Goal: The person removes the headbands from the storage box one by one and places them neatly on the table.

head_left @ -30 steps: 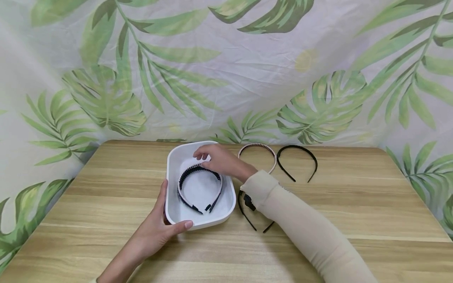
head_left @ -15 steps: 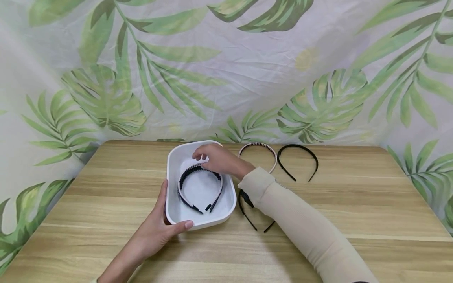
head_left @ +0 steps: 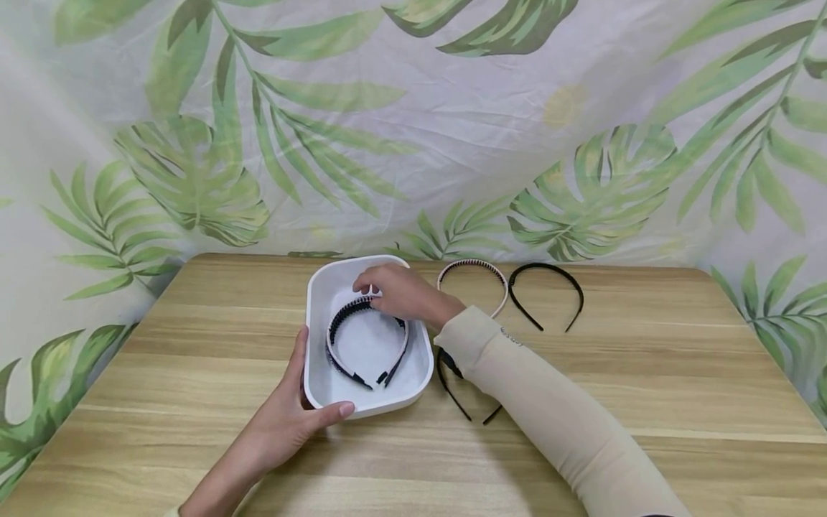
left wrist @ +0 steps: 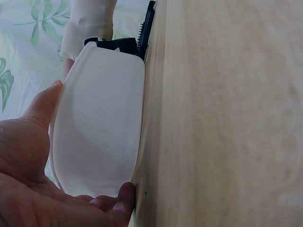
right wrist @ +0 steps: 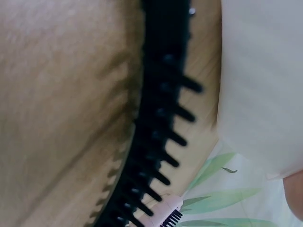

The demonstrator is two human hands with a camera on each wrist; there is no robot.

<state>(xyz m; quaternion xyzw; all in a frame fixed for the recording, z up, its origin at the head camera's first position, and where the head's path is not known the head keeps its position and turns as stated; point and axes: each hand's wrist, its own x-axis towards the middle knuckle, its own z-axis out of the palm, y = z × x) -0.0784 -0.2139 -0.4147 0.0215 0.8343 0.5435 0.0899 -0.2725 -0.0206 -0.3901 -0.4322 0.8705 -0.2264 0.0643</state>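
Observation:
My left hand (head_left: 278,424) holds a white plastic box (head_left: 423,391) from its left side, thumb at the near rim, fingers along the outer wall. In the left wrist view the box wall (left wrist: 99,123) fills the space beyond my thumb. Several headbands (head_left: 332,352), black and pale with toothed inner edges, lie nested in the box, open ends toward me. My right hand (head_left: 403,291) reaches in over the right side, thumb and fingers curled at the top of a headband arch, which it partly hides. The right wrist view catches only a bit of hand (right wrist: 294,196).
On the wooden table (head_left: 646,388), right of the box, lie a pale headband (head_left: 474,263), a black headband (head_left: 549,268) and another black headband (head_left: 452,393) partly under my right sleeve. A black toothed headband (right wrist: 163,94) looms close in the right wrist view. Patterned cloth (head_left: 452,129) hangs behind.
The black toothed part at the right of the nested headbands has shifted slightly under my right hand. The box and both hands stay nearly in place.

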